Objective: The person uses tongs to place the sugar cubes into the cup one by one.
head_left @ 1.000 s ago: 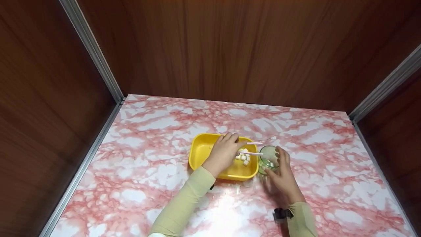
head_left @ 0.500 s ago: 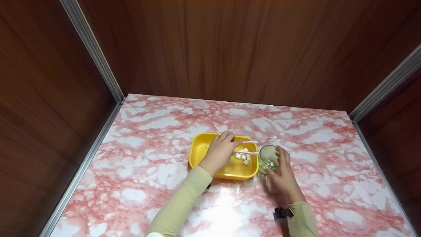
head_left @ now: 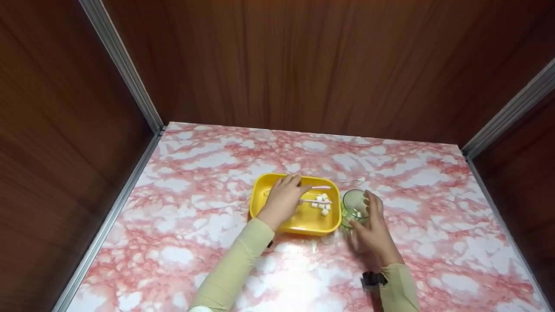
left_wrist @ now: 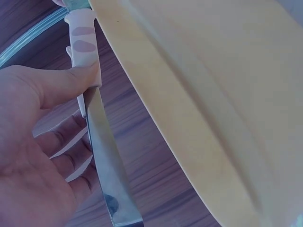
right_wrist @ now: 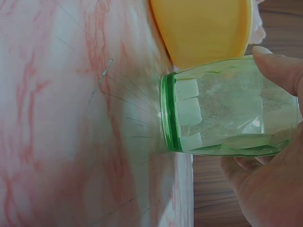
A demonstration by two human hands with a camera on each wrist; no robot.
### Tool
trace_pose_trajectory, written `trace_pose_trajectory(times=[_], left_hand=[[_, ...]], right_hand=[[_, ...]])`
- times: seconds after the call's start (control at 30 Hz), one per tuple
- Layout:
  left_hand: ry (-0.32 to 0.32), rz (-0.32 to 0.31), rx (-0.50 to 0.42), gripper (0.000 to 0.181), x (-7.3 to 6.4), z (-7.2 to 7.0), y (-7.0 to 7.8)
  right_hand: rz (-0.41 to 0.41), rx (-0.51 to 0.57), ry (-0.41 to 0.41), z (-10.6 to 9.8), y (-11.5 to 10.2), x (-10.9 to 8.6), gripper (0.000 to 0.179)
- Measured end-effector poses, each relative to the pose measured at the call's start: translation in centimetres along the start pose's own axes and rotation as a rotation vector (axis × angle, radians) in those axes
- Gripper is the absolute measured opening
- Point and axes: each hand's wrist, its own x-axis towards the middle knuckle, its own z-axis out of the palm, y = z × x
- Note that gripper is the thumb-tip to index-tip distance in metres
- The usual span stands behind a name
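My left hand (head_left: 282, 201) grips tongs over the yellow tub (head_left: 310, 227). Their metal strip (left_wrist: 106, 156) shows in the left wrist view, bent at the end, with my thumb on a pale sleeve with pinkish spots. In the head view the two light-coloured arms of the tongs (head_left: 315, 188) stand apart above several small white cubes (head_left: 325, 212) in the tub's right side. My right hand (head_left: 376, 236) holds a green-tinted glass (head_left: 354, 203) close by the tub's right wall. A few white cubes (right_wrist: 188, 109) lie at the bottom of the glass.
The tub and glass are on a red-and-white marbled tabletop (head_left: 208, 173). Dark wood panels (head_left: 303, 65) rise behind and at both sides, with metal strips (head_left: 125, 73) at the corners. A bright glare lies on the tabletop in front of the tub.
My left hand has drawn the tongs leftwards, from tips reaching the glass's rim to tips over the cubes in the tub. My right hand and the glass stay in place.
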Motion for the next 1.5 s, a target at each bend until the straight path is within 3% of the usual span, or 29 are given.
trace_pose_trajectory(times=[0.33,0.9,1.3,1.5], left_hand=[[-0.034,-0.021,0.011,0.048,-0.4,0.7,-0.7],[-0.022,-0.034,0.015,0.042,-0.5,1.4,-1.3],[-0.081,-0.054,0.026,0.04,-0.4,1.9,-1.2],[-0.096,-0.057,0.05,0.043,-0.4,2.0,-1.2]], right_hand=[[0.015,0.014,-0.003,0.0,-0.1,-0.1,0.086],[0.012,0.011,0.008,0.1,0.0,0.0,0.087],[0.035,0.013,0.001,0.1,-0.1,0.0,0.087],[-0.002,0.017,0.013,0.0,-1.2,-0.2,0.085]])
